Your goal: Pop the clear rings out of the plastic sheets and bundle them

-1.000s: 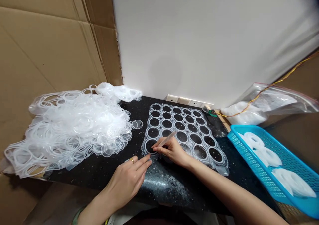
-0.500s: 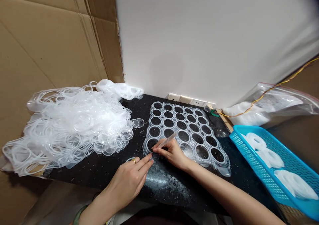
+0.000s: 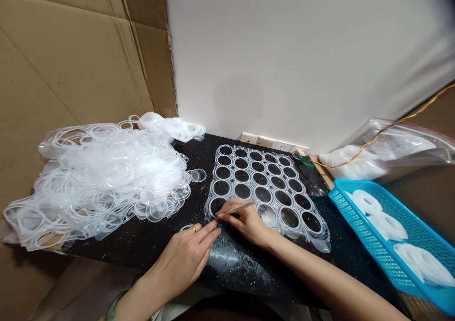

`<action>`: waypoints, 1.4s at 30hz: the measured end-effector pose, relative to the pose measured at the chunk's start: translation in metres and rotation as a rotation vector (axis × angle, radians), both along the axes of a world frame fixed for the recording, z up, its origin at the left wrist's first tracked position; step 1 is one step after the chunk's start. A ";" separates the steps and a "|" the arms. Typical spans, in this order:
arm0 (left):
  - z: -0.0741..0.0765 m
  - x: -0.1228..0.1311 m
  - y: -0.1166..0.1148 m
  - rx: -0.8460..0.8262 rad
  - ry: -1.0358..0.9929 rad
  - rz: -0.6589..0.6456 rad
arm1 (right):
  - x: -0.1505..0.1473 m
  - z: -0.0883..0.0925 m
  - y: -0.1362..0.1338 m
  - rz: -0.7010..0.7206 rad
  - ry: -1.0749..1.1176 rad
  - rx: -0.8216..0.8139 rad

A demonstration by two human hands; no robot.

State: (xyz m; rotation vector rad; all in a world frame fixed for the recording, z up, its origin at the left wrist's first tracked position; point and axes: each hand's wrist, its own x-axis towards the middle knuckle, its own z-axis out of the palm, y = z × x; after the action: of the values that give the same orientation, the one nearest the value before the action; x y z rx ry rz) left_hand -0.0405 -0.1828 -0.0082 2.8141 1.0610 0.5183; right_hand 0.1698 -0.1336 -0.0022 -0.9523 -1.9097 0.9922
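Observation:
A clear plastic sheet (image 3: 322,244) with rows of round rings lies on the black tabletop. Pinched in my right hand (image 3: 249,225) is a slim, pale, pen-like tool (image 3: 243,207), its working end hidden by the fingers at the sheet's near-left ring. My left hand (image 3: 190,252), a gold ring on one finger, has its fingers stretched out flat, fingertips against the sheet's near edge beside the right fingertips. Under the left knuckles, part of a loose clear ring (image 3: 185,227) peeks out. White powder (image 3: 268,214) lies in one circle of the sheet.
A big heap of translucent rings (image 3: 117,179) covers the table's left side. At the right stands a blue basket (image 3: 373,259) with white ring stacks. Behind it are a clear bag (image 3: 355,162) and a yellow-red wire (image 3: 387,122). White specks (image 3: 238,264) dot the near tabletop.
The pen-like tool has tipped lower, its free end dropping toward the right hand. Both hands stay at nearly the same spot on the sheet's near-left corner.

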 end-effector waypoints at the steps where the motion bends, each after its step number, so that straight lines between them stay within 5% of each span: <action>1: 0.001 0.000 0.001 -0.007 -0.005 0.000 | 0.001 0.000 -0.001 0.000 -0.029 0.035; 9: -0.001 -0.002 0.003 -0.080 -0.033 -0.011 | 0.009 0.001 0.006 0.045 -0.449 0.550; 13: -0.003 -0.004 0.001 -0.126 -0.078 -0.012 | 0.012 0.009 0.032 0.020 -0.469 0.624; 22: 0.007 -0.005 -0.001 -0.146 -0.113 0.016 | 0.030 0.049 0.121 -0.471 0.090 0.367; 25: 0.014 -0.002 0.005 -0.150 -0.160 0.020 | 0.031 0.037 0.115 -0.382 0.047 0.270; 31: 0.025 0.008 0.031 -0.087 -0.231 0.055 | 0.020 0.005 0.084 -0.125 0.025 -0.177; 42: 0.024 0.012 0.050 -0.089 -0.090 0.060 | 0.019 0.015 0.079 -0.172 0.231 -0.384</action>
State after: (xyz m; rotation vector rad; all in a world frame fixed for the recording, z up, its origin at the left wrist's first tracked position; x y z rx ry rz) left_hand -0.0290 -0.1326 0.0154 2.6631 1.1246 0.5826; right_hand 0.1887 -0.0551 0.0125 -1.1410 -1.4475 1.3297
